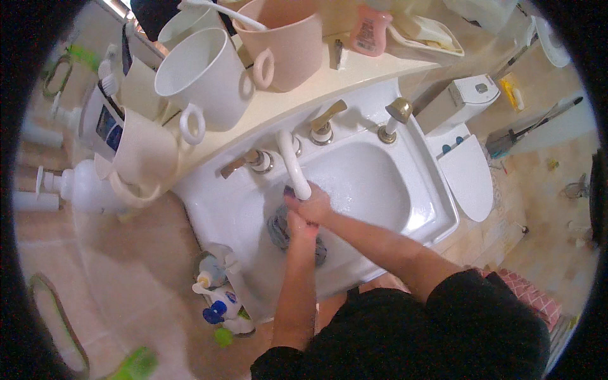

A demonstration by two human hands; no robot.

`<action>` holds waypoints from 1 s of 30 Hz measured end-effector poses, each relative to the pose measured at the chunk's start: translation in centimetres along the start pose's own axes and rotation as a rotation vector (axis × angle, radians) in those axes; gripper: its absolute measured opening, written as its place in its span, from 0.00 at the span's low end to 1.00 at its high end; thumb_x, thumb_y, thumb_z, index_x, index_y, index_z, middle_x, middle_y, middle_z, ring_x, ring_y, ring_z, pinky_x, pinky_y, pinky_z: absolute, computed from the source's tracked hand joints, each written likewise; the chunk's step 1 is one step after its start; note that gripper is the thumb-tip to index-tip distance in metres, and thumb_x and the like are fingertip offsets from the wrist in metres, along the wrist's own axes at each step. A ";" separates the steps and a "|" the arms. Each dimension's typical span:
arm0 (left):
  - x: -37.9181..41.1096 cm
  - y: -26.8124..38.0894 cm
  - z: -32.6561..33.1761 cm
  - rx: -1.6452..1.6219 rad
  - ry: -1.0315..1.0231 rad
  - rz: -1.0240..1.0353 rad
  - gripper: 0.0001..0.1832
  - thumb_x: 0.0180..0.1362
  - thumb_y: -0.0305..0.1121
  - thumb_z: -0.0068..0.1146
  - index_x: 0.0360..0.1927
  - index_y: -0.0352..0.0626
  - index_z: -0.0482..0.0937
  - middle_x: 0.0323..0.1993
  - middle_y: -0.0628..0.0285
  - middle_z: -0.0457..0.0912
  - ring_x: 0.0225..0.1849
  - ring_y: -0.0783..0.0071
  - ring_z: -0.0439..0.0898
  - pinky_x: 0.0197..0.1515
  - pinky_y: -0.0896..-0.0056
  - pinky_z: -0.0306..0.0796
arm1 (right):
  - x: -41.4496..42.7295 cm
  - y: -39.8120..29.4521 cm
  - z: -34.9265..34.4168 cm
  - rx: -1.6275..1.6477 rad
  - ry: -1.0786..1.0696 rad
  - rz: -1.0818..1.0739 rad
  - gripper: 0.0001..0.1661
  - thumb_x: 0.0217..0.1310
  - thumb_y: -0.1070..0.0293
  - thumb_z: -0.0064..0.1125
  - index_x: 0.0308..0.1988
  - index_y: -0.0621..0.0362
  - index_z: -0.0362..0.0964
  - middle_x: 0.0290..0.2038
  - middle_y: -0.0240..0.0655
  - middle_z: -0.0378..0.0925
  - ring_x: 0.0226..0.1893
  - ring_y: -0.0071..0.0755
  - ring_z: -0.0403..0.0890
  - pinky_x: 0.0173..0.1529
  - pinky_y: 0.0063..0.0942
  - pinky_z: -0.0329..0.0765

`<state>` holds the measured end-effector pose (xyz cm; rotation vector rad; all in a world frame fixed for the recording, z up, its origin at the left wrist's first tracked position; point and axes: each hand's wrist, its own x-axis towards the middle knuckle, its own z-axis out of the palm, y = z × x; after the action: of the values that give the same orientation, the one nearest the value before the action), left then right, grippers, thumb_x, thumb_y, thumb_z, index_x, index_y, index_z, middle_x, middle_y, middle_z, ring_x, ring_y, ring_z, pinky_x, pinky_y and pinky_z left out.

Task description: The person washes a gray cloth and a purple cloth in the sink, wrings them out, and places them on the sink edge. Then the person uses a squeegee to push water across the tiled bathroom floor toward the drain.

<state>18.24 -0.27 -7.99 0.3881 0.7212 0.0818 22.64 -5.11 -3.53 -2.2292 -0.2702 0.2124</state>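
Both my hands meet under the white faucet spout (295, 173), over the left part of a white washbasin (430, 194). My left hand (301, 225) comes up from below, and my right hand (317, 205) overlaps it from the right. The fingers are curled together, and a small dark piece of cloth (288, 191) pokes out at their far side. A crumpled wet grey cloth (277, 230) lies in the basin behind and beneath my left wrist. Whether the two pieces join is hidden by my hands. Bubbles or splashes show in the basin.
Brass handles (328, 114) (240, 164) flank the spout. The ledge behind holds a white mug (206, 80), a pink mug (287, 47), a beige mug (147, 152) and a pink bottle (371, 31). Bottles (228, 304) stand left of the basin; a toilet (468, 175) is at right.
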 end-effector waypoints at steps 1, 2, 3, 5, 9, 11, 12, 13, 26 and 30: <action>-0.4 0.2 0.9 -0.001 0.027 -0.032 0.19 0.54 0.45 0.40 0.45 0.44 0.64 0.38 0.63 0.71 0.39 0.69 0.71 0.43 0.67 0.66 | 1.9 2.0 0.3 0.087 -0.231 0.069 0.28 0.37 0.54 0.56 0.39 0.59 0.68 0.31 0.44 0.73 0.32 0.45 0.74 0.36 0.37 0.71; -0.9 0.3 1.7 -0.005 0.051 -0.059 0.19 0.55 0.43 0.39 0.46 0.44 0.65 0.40 0.63 0.70 0.41 0.69 0.71 0.44 0.68 0.66 | 3.5 3.3 -0.3 0.173 -0.463 0.133 0.26 0.39 0.55 0.56 0.39 0.59 0.68 0.29 0.41 0.74 0.29 0.43 0.75 0.34 0.36 0.71; -1.1 0.5 2.1 -0.013 0.083 -0.077 0.18 0.55 0.41 0.38 0.46 0.44 0.65 0.42 0.63 0.70 0.42 0.70 0.70 0.45 0.69 0.65 | 4.1 3.3 -0.8 0.328 -0.372 0.343 0.23 0.41 0.56 0.54 0.37 0.59 0.69 0.27 0.39 0.74 0.27 0.39 0.75 0.32 0.34 0.71; -0.9 1.0 1.8 -0.037 0.079 -0.052 0.17 0.54 0.42 0.40 0.45 0.46 0.65 0.42 0.62 0.69 0.44 0.67 0.69 0.45 0.60 0.64 | 4.8 4.7 -1.7 0.827 -0.240 0.585 0.14 0.45 0.60 0.50 0.31 0.57 0.71 0.22 0.33 0.72 0.21 0.27 0.71 0.26 0.27 0.70; 0.0 2.3 0.2 0.152 0.118 -0.216 0.17 0.51 0.43 0.45 0.43 0.49 0.67 0.45 0.63 0.66 0.48 0.65 0.63 0.46 0.47 0.58 | 3.1 3.6 -4.6 0.955 -0.492 0.576 0.08 0.45 0.63 0.52 0.24 0.56 0.68 0.18 0.29 0.69 0.16 0.22 0.66 0.21 0.19 0.63; 1.1 1.4 -1.3 0.024 -0.008 -0.357 0.18 0.51 0.45 0.45 0.43 0.49 0.67 0.45 0.65 0.67 0.47 0.65 0.63 0.47 0.51 0.59 | 0.7 2.9 -3.2 0.487 -0.660 0.407 0.10 0.45 0.62 0.51 0.23 0.58 0.69 0.27 0.35 0.71 0.30 0.27 0.72 0.32 0.29 0.68; 1.5 0.9 -3.2 0.084 0.020 -0.162 0.20 0.51 0.49 0.43 0.42 0.48 0.68 0.44 0.66 0.67 0.47 0.65 0.63 0.46 0.57 0.60 | -1.3 1.7 -2.8 0.186 -0.615 0.045 0.13 0.44 0.61 0.51 0.24 0.61 0.69 0.29 0.41 0.71 0.33 0.34 0.72 0.35 0.30 0.68; 0.7 0.4 -3.6 0.006 -0.189 -0.105 0.20 0.51 0.48 0.41 0.43 0.48 0.67 0.44 0.65 0.68 0.48 0.66 0.63 0.49 0.56 0.57 | -3.4 0.6 -3.2 0.188 -0.577 -0.189 0.15 0.44 0.60 0.52 0.25 0.63 0.68 0.32 0.46 0.70 0.38 0.42 0.70 0.41 0.33 0.67; -0.7 0.8 1.1 -0.061 0.037 -0.105 0.17 0.50 0.39 0.36 0.39 0.42 0.69 0.36 0.61 0.73 0.39 0.61 0.72 0.42 0.60 0.67 | 2.7 4.4 -3.7 0.547 -0.499 0.470 0.12 0.46 0.63 0.52 0.32 0.58 0.66 0.28 0.33 0.70 0.30 0.29 0.72 0.34 0.29 0.70; -1.0 2.6 -0.6 -0.183 -0.096 -0.011 0.18 0.38 0.34 0.43 0.38 0.43 0.70 0.38 0.62 0.73 0.43 0.60 0.70 0.49 0.54 0.60 | 0.8 7.4 -7.8 1.011 -0.916 0.500 0.10 0.50 0.63 0.50 0.32 0.55 0.67 0.26 0.30 0.70 0.23 0.24 0.71 0.31 0.25 0.71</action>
<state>17.23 2.15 -6.76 0.2117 0.6156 0.1169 26.21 -15.21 -4.60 -1.0341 -0.0385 1.3201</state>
